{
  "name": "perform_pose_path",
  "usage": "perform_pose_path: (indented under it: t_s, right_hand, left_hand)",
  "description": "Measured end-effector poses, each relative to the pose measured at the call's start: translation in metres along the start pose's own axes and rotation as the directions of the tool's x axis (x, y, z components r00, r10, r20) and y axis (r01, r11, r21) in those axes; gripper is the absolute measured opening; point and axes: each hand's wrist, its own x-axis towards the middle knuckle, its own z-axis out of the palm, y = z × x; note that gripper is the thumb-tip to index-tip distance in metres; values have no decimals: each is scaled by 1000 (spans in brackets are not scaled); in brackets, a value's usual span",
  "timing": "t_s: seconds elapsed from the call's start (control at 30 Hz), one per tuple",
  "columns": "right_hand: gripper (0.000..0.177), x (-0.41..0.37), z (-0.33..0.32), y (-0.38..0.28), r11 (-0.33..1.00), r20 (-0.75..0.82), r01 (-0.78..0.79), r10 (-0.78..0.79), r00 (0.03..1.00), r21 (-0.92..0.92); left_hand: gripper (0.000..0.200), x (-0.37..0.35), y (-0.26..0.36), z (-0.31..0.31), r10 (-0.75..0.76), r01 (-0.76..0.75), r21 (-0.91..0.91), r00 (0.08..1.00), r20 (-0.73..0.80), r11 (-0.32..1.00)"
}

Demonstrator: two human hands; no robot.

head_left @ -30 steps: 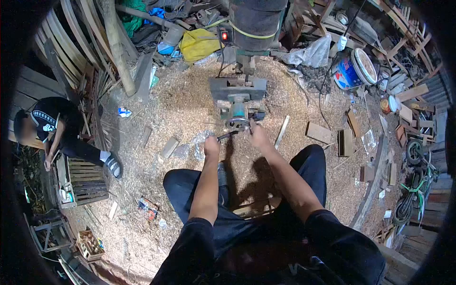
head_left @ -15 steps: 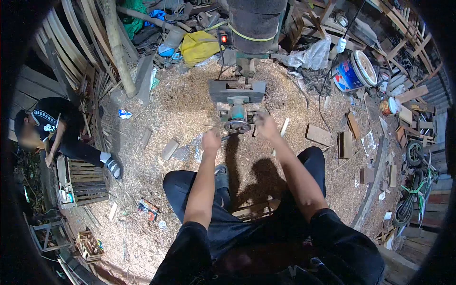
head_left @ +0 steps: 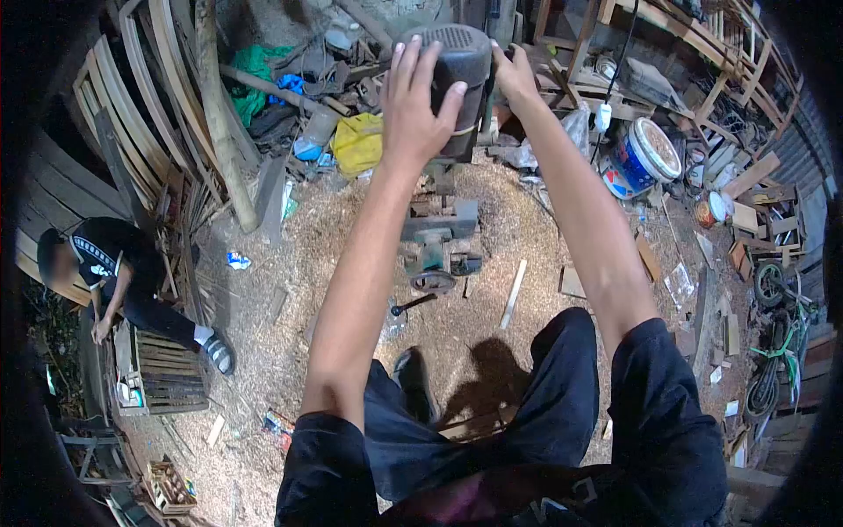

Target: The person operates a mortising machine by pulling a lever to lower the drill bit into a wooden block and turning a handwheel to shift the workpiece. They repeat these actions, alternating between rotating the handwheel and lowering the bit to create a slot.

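A dark cylindrical motor housing with a vented top stands at the top of a floor machine in the head view. My left hand lies against its left side, fingers spread and thumb across the front. On the other side, my right hand reaches up beside the housing with fingers stretched out, its fingertips at the machine's right edge. Below the housing sits the machine's vise, with a round handwheel at its front. A black-knobbed lever points left under the wheel.
A person sits at the left beside a slatted crate. Sawdust covers the floor. A blue-and-white bucket, wood scraps and a small green bike stand right. Curved planks lean at the upper left; a yellow sack lies behind.
Both hands have left the area by the handwheel and moved up to the motor housing. The view has tilted upward, showing the housing's top. The seated person's arms have shifted.
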Motion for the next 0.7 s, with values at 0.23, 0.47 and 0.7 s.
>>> perform_pose_path:
  t_s: [0.23, 0.47, 0.7]
  right_hand:
    - [69, 108, 30, -18, 998, -64, -42, 39, 997, -46]
    - [68, 42, -25, -100, 908, 115, -255, 229, 967, 331]
    - [56, -6, -37, -90, 837, -18, -16, 31, 999, 547]
  left_hand:
    - [50, 5, 2, 8, -17, 17, 1, 998, -62, 1000]
    - [52, -4, 6, 13, -56, 55, -14, 997, -57, 998]
    - [68, -28, 22, -1, -152, 154, -17, 984, 90, 988]
